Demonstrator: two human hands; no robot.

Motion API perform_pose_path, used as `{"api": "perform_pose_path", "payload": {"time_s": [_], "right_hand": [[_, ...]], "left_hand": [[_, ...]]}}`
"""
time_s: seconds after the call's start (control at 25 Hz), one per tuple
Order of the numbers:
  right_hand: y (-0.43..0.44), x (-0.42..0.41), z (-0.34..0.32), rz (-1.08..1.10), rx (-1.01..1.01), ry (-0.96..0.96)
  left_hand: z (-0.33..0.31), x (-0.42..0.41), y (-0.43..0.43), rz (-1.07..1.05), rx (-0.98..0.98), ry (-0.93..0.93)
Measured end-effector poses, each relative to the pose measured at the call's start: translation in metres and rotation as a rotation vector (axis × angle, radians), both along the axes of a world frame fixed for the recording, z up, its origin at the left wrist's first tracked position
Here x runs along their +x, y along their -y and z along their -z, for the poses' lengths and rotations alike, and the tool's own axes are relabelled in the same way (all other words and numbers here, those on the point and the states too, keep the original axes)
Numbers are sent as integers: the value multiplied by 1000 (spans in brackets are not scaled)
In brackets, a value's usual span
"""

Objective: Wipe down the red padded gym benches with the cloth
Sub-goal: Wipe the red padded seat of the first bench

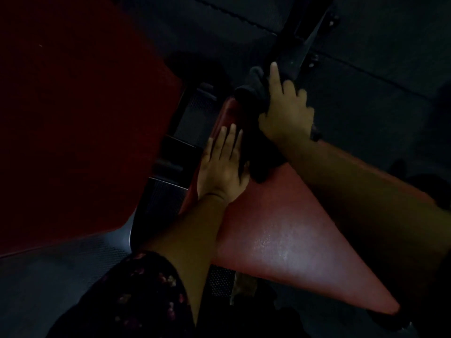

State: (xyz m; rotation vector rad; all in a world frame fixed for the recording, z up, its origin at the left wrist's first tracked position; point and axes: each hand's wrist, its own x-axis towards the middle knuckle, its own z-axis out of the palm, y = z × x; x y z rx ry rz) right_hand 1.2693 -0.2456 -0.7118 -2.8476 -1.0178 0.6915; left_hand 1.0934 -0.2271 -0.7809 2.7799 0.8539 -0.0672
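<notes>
A red padded bench runs from the lower right up toward the middle of the dim view. My left hand lies flat on its left edge with straight fingers. My right hand grips a dark cloth near the far end of the pad, index finger pointing out. The cloth bunches above the hand and trails below it onto the pad. A second, larger red pad fills the left side, in deep shadow.
Black metal frame parts sit in the gap between the two pads. A dark bar slants away past the bench's far end. Dark rubber floor surrounds the benches. My patterned sleeve is at the bottom.
</notes>
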Motion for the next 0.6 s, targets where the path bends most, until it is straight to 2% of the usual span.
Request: {"api": "perform_pose_path", "payload": {"time_s": [0.2,0.28,0.4,0.44,0.52,0.6], "right_hand": [[40,-23,5,-264,2,155],[40,5,8,-241,-43,43],[14,44,9,-26,-127,-221],[5,45,7,-43,-142,-223],[2,35,-1,-227,-156,-138],[19,39,-8,-363,-129,-136]], "left_hand": [[4,0,2,12,41,31],[4,0,3,1,41,66],[1,2,4,3,44,68],[1,2,3,4,54,66],[0,0,2,5,72,64],[-1,1,3,1,76,73]]}}
